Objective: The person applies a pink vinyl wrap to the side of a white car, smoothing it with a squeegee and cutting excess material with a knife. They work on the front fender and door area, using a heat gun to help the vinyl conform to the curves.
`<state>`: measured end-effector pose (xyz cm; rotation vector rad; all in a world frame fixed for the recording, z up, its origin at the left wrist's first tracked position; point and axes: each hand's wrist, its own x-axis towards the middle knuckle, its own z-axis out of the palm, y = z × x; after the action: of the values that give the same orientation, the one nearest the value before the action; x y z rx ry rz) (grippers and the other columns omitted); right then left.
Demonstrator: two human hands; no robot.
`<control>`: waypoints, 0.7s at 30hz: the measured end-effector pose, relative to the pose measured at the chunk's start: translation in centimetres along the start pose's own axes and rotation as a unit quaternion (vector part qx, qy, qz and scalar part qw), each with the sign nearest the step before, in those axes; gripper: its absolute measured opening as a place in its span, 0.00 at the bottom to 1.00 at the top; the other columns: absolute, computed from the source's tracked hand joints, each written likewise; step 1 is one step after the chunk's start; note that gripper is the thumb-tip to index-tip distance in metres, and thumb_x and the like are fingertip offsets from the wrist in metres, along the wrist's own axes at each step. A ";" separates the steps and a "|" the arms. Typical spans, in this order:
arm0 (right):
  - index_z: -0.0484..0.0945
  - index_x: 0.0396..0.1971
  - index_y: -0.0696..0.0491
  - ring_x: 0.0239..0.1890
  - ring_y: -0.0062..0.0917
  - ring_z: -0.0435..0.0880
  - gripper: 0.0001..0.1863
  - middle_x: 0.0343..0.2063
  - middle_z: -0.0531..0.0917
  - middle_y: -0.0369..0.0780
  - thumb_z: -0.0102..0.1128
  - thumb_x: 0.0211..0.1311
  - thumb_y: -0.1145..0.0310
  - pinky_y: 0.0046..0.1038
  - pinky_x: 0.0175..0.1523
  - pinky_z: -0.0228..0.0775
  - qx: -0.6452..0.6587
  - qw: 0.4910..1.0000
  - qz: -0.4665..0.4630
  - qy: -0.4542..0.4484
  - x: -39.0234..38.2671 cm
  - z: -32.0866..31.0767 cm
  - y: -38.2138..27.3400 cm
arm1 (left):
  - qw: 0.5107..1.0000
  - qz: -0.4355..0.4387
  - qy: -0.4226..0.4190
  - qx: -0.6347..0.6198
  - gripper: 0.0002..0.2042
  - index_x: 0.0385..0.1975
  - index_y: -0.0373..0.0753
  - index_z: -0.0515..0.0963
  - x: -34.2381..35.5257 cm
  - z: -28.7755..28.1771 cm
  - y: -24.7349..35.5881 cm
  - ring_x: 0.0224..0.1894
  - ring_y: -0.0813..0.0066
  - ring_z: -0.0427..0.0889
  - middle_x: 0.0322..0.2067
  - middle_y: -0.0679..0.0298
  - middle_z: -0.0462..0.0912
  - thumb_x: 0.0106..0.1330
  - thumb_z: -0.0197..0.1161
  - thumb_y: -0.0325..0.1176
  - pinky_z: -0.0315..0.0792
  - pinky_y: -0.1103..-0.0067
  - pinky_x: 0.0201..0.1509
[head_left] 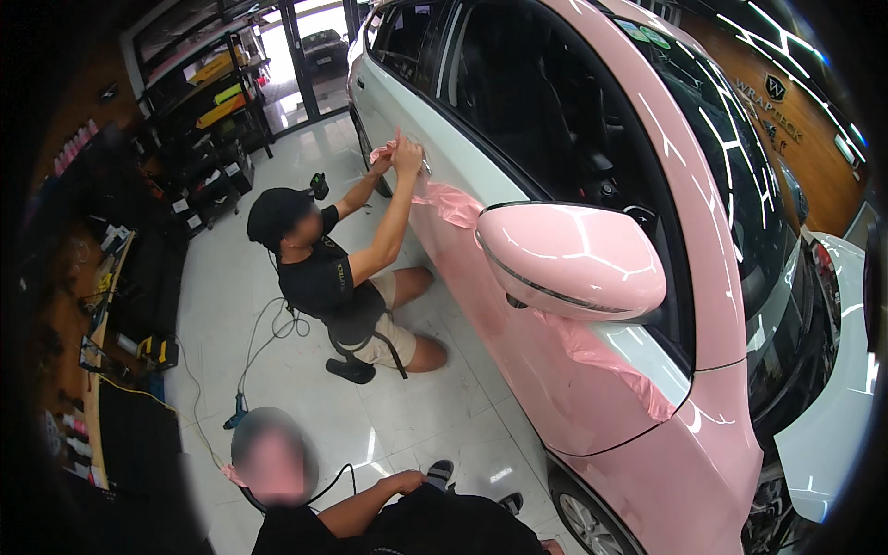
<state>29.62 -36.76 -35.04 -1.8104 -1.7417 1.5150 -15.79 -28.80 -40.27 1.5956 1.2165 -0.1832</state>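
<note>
Neither of my hands shows in the head view. A car (592, 388) fills the right side, white underneath and partly covered in glossy pink film (449, 202). Its pink side mirror (573, 259) juts out near the middle. A person in a black shirt (324, 277) kneels on the floor beside the car's door. Both of that person's hands (404, 153) are raised to the loose pink film at the door handle. Another person (388, 518) sits low at the bottom edge, a forearm resting across a knee.
A blue heat gun (237, 412) lies on the white tiled floor with its cable (268, 338) running toward the kneeling person. Dark shelves (217, 111) with boxes line the back left, a cluttered workbench (102, 305) the left side. A glass door (310, 55) is behind.
</note>
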 end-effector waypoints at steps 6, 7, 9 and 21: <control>0.81 0.33 0.59 0.32 0.32 0.83 0.14 0.27 0.83 0.48 0.57 0.56 0.63 0.34 0.41 0.73 0.047 0.999 -0.021 0.008 0.8 0.5 -3.7 | 0.997 0.011 -0.048 -0.066 0.18 0.39 0.35 0.81 -0.2 0.4 -2.9 0.38 0.54 0.84 0.37 0.48 0.84 0.56 0.64 0.43 0.75 0.65 0.44; 0.81 0.33 0.59 0.33 0.32 0.84 0.14 0.27 0.83 0.48 0.57 0.56 0.63 0.34 0.41 0.73 0.014 1.000 -0.003 -0.009 1.0 0.3 -3.3 | 0.991 -0.021 -0.099 -0.084 0.18 0.38 0.35 0.81 0.1 -0.5 -2.2 0.37 0.55 0.84 0.36 0.48 0.84 0.56 0.64 0.43 0.76 0.66 0.42; 0.81 0.34 0.59 0.33 0.33 0.84 0.14 0.28 0.83 0.48 0.57 0.56 0.64 0.35 0.41 0.73 -0.029 0.998 0.012 -0.057 1.2 0.5 -3.3 | 0.965 -0.091 -0.214 -0.121 0.18 0.36 0.35 0.82 0.2 -1.6 -2.2 0.33 0.57 0.84 0.33 0.49 0.85 0.56 0.63 0.44 0.76 0.67 0.37; 0.81 0.35 0.57 0.34 0.37 0.84 0.11 0.29 0.84 0.48 0.56 0.57 0.67 0.35 0.42 0.74 0.091 0.996 0.003 -0.012 -4.6 2.8 -7.8 | 0.996 -0.049 -0.036 0.064 0.12 0.35 0.41 0.85 -3.7 -9.5 3.3 0.32 0.58 0.86 0.28 0.54 0.85 0.61 0.58 0.40 0.78 0.68 0.42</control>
<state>23.72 -39.76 -28.23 -1.7150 -1.5534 1.6453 -19.16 -23.21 -31.80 1.6247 1.2489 -0.3850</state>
